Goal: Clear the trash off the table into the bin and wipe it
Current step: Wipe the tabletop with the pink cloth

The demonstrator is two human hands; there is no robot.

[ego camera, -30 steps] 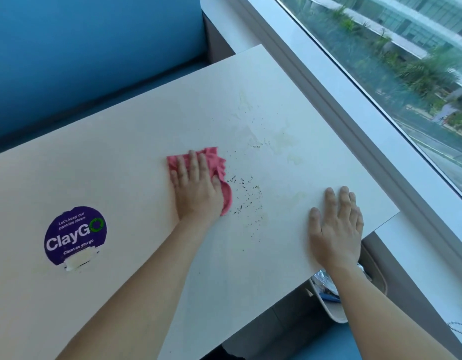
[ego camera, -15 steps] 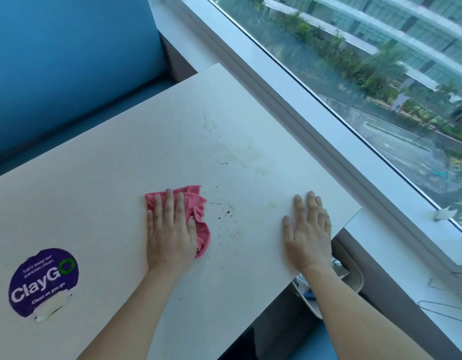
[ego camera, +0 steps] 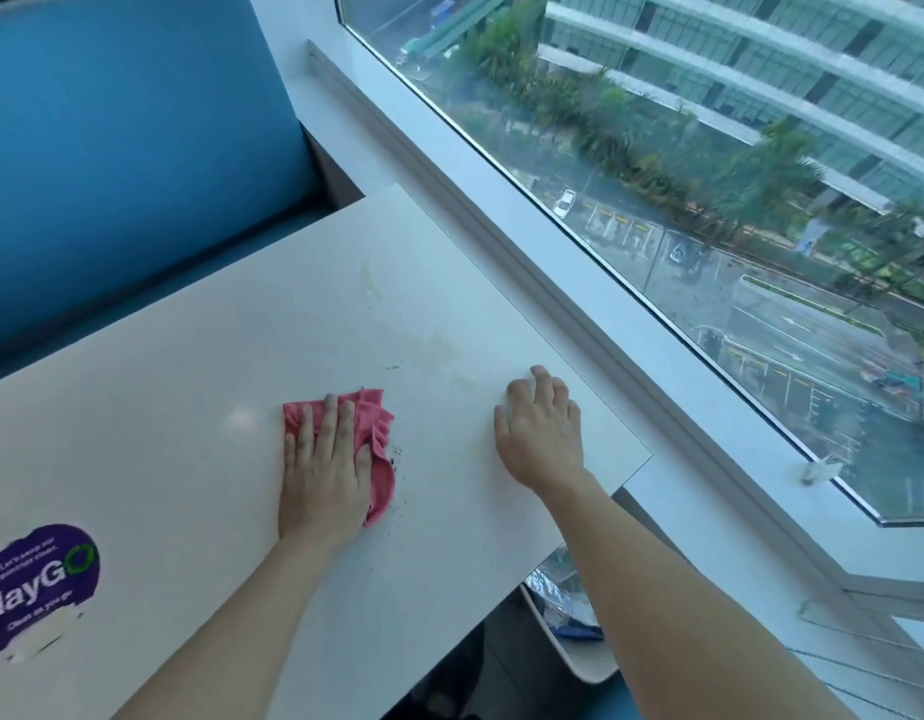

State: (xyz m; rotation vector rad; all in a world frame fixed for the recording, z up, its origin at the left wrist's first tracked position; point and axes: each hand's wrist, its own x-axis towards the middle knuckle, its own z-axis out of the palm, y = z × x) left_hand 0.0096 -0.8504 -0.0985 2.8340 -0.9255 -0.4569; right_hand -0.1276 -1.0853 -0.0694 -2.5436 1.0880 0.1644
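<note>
Fingers [ego camera: 334, 426] of my left hand [ego camera: 324, 480] lie straight and slightly spread, flat on top of a crumpled pink cloth [ego camera: 376, 426], pressing it down onto the pale table [ego camera: 189, 397] rather than gripping it. The cloth shows beyond my fingertips and bunches out along the thumb side of my palm. Dark crumbs [ego camera: 397, 462] are scattered on the tabletop just beside the cloth's right edge, with a few more specks trailing toward the near edge. Farther out, between the cloth and the window side of the table, are faint yellowish stains [ego camera: 433, 350]. My right hand [ego camera: 543, 433] rests on the table near its right edge, well apart from the cloth, palm down, its fingers loosely bent with the tips on the surface, and it holds nothing. A purple round ClayGo sticker [ego camera: 38, 584] sits on the tabletop at my far left, partly cut off by the frame. Below the table's near right corner, partly hidden by my right forearm, stands a light-coloured bin [ego camera: 587, 662] with a shiny crinkled wrapper [ego camera: 561, 584] and something blue inside. A white sill [ego camera: 501, 215] runs alongside the table under a large window [ego camera: 709, 174], and a blue seat back [ego camera: 137, 148] rises beyond the table's far edge.
</note>
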